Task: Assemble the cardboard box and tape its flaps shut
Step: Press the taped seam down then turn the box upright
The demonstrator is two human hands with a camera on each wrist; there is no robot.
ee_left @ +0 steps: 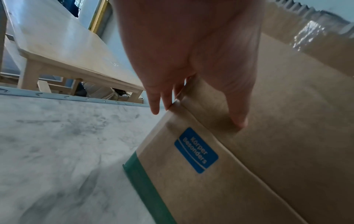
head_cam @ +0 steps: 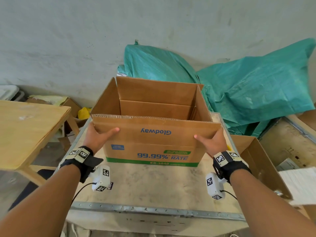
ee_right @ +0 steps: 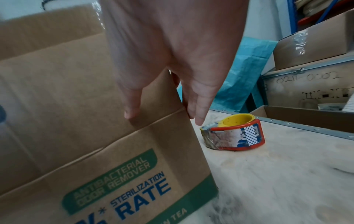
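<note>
A brown cardboard box (head_cam: 153, 139) stands on the dusty crate top (head_cam: 153, 185), its top open and all flaps standing up. My left hand (head_cam: 100, 135) holds the near left corner at the flap crease, thumb on the printed front, fingers round the side. My right hand (head_cam: 212, 141) holds the near right corner the same way. The left wrist view shows the left hand (ee_left: 191, 53) straddling the box (ee_left: 268, 151) edge. In the right wrist view, a red and yellow tape dispenser (ee_right: 235, 134) lies on the surface just right of the box (ee_right: 67, 106), past my right hand (ee_right: 172, 45).
A wooden table (head_cam: 25, 130) stands at the left. Green tarp (head_cam: 248, 91) is heaped behind and to the right of the box. An open cardboard carton (head_cam: 259, 161) and papers (head_cam: 301, 183) sit at the right. A metal strip edges the crate top.
</note>
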